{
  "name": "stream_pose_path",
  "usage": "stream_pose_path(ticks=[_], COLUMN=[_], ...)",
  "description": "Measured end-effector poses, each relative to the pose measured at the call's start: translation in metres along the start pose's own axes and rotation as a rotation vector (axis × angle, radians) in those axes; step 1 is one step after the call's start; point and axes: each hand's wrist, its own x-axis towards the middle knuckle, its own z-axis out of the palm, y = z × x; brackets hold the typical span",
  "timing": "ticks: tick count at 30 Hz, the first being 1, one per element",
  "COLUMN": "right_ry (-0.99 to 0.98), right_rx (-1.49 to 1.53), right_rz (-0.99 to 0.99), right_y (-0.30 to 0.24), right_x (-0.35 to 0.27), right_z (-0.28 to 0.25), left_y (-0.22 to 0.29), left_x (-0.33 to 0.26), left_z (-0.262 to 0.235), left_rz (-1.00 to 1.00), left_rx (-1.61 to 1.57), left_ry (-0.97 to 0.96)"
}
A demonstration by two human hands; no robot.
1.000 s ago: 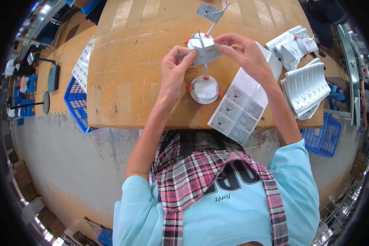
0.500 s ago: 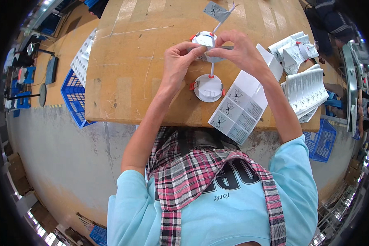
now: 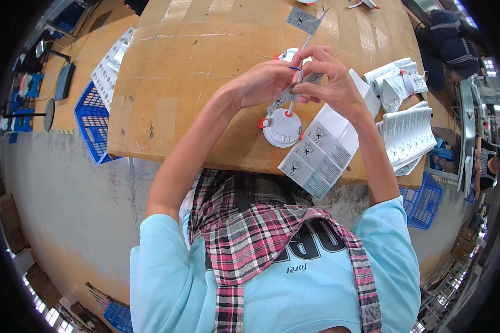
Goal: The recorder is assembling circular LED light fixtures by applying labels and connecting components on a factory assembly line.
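A round white downlight (image 3: 282, 129) with orange-tipped clips lies near the table's front, and its white cable (image 3: 291, 106) runs up between my hands. Around that cable, my left hand (image 3: 268, 84) and my right hand (image 3: 332, 76) are closed on a silver printed label (image 3: 282, 100), one end of it hanging below my left fingers. Some of my left fingertips are hidden behind the label and right hand. Just beyond is a second downlight (image 3: 288, 54), partly covered by my fingers; a cable rising past it carries a flag-like silver label (image 3: 303, 21).
A label sheet (image 3: 323, 152) on white backing lies by my right forearm, overhanging the front edge of the brown table (image 3: 166, 111). Folded leaflets (image 3: 408, 130) and another wrapped downlight (image 3: 410, 82) sit at the right. Blue crates (image 3: 91, 125) stand beside the table.
My left hand has turned and moved right, its fingers now behind the cable. The label has gone from lying level to hanging slantwise around the cable. The view has shifted slightly.
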Motion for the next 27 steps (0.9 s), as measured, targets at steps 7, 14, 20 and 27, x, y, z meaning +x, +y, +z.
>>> stream_pose_path(ticks=[7, 14, 20, 27], right_ry=[0.050, 0.157, 0.284, 0.309], right_rx=[0.147, -0.189, -0.084, 0.214], right_rz=[0.043, -0.094, -0.049, 0.039], right_y=[0.002, -0.006, 0.002, 0.010], right_x=[-0.004, -0.008, -0.016, -0.016], right_z=[0.008, 0.010, 0.016, 0.022], left_y=[-0.015, -0.022, -0.019, -0.020], left_x=[0.014, 0.013, 0.000, -0.005], left_z=[0.002, -0.009, 0.001, 0.000], left_rz=[-0.012, 0.154, 0.191, 0.254], left_rx=[-0.158, -0.204, -0.178, -0.140], left_ry=[0.059, 0.054, 0.234, 0.303])
